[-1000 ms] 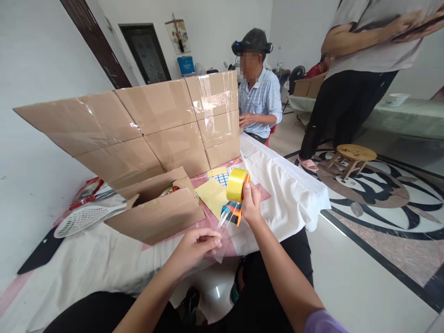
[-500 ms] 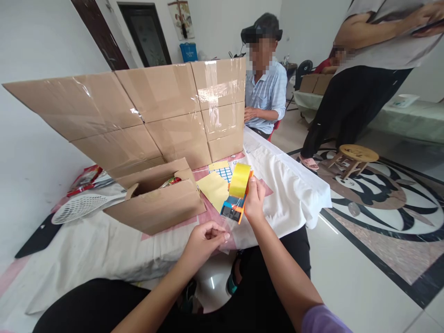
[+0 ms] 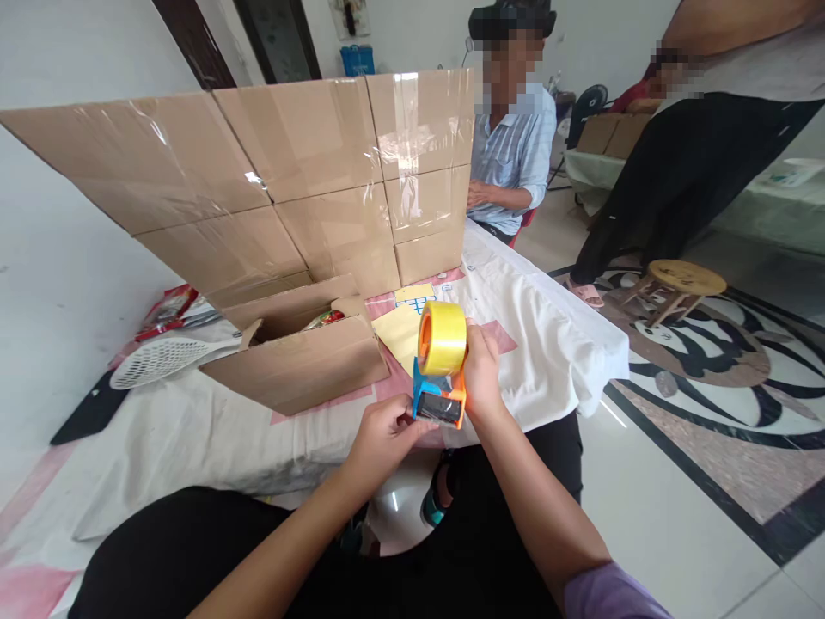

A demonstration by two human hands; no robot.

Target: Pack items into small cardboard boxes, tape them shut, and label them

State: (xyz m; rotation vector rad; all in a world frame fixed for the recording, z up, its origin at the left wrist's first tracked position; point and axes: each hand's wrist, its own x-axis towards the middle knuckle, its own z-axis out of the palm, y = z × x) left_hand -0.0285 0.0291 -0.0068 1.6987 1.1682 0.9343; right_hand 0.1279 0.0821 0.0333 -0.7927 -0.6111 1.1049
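My right hand [image 3: 483, 370] is closed round the orange side of a tape dispenser [image 3: 439, 407], orange and blue with a black roller, holding it above the table edge. A thick roll of yellowish packing tape [image 3: 446, 338] sits on it. My left hand [image 3: 387, 430] is pinched at the dispenser's lower edge, its fingertips touching there on what looks like the clear tape end; the fingers partly hide it. Beyond the dispenser, a yellow sheet of paper [image 3: 396, 334] and a card with a blue grid [image 3: 416, 297] lie on the cloth.
An open cardboard box [image 3: 296, 365] with a shiny packet [image 3: 324, 319] inside stands left of my hands. Behind it rises a tall taped cardboard panel [image 3: 328, 219]. A white slotted spatula [image 3: 161, 361] lies left. A seated person [image 3: 509, 163] is behind the table; a wooden stool [image 3: 687, 277] stands right.
My right hand has turned the dispenser so its roller faces me and brought it slightly down. My left hand has moved up and right to its lower edge. The view has tilted down.
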